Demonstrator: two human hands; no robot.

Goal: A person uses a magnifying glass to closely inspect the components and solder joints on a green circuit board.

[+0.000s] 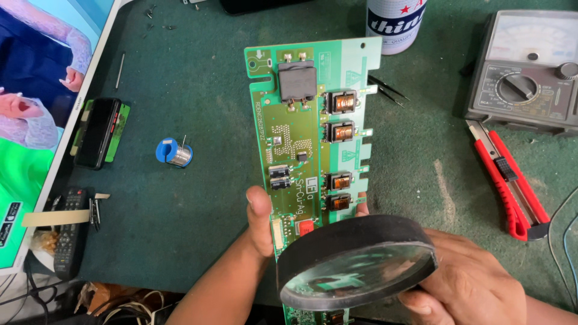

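Head view is looking down on a green work mat (180, 198), where the long green circuit board (313, 132) is running up and away from both hands. The left hand (260, 224) is gripping the board's near left edge, thumb lying on its face. The right hand (466, 283) is closed around the rim of a round black-framed magnifying glass (356, 262), which is hovering over the board's near end. The step in hand seems to be inspection of the board's near section; any further look, I judge, is calling for a steady lens and a level board. Left of the left hand, a lit screen (42, 120) is standing at the mat's edge, with a remote control (69, 232), a dark phone (96, 132) and a small solder spool (176, 152) near it. Beyond the right hand an analog multimeter (524, 72) is sitting, a red utility knife (512, 180) just below it. A white can (394, 24) is being cut off at the top. The lens is hiding the board's near end, and the right hand's fingers behind it are not showing.
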